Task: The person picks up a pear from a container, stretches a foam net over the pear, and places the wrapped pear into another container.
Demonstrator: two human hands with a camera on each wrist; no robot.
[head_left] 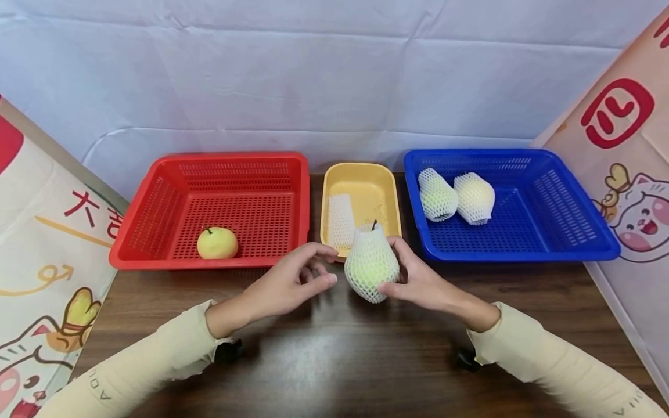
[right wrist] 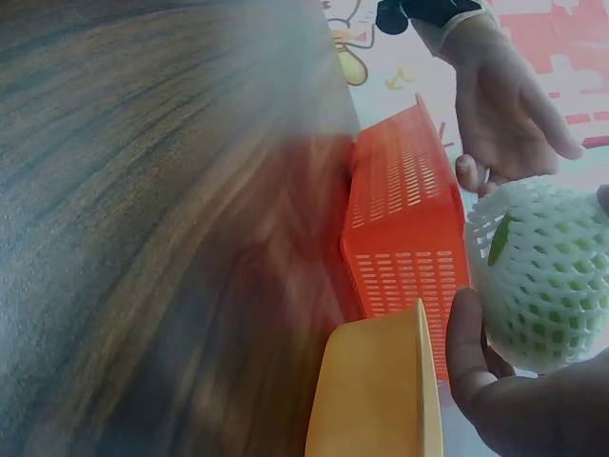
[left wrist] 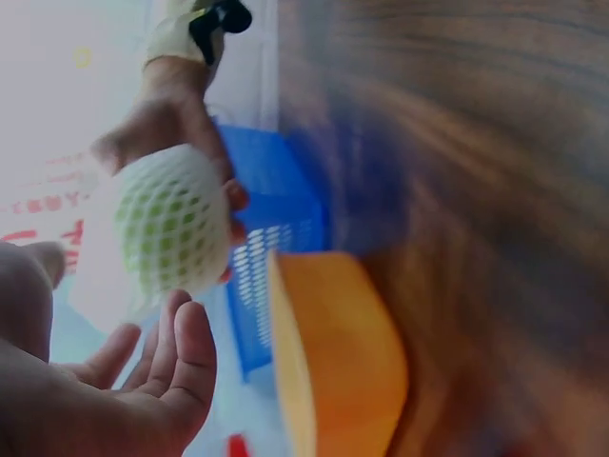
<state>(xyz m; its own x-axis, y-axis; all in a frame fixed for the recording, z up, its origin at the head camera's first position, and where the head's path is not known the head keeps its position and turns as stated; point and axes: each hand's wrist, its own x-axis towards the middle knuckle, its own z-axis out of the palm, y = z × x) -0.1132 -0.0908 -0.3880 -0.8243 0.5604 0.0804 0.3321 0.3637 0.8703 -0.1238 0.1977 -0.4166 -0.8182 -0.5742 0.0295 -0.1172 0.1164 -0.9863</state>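
Observation:
A green pear (head_left: 372, 264) in a white foam net is gripped by my right hand (head_left: 420, 281), thumb in front and fingers behind its right side. The dark stem pokes out of the net's top. To the left of the pear, my left hand (head_left: 292, 280) is held with loosely bent fingers and a gap between it and the net. In the left wrist view, the netted pear (left wrist: 171, 221) appears beyond the left fingertips. Seen from the right wrist, the pear (right wrist: 544, 276) rests against the right fingers. Behind it, an empty foam net (head_left: 341, 220) lies in the yellow tray (head_left: 385, 174).
At the left stands a red basket (head_left: 237, 165) with a bare yellow-green pear (head_left: 217, 242) inside. A blue basket (head_left: 533, 232) on the right holds two netted fruits, one greenish (head_left: 438, 196) and one pale yellow (head_left: 474, 198). All stand along the back of the wooden table (head_left: 324, 366).

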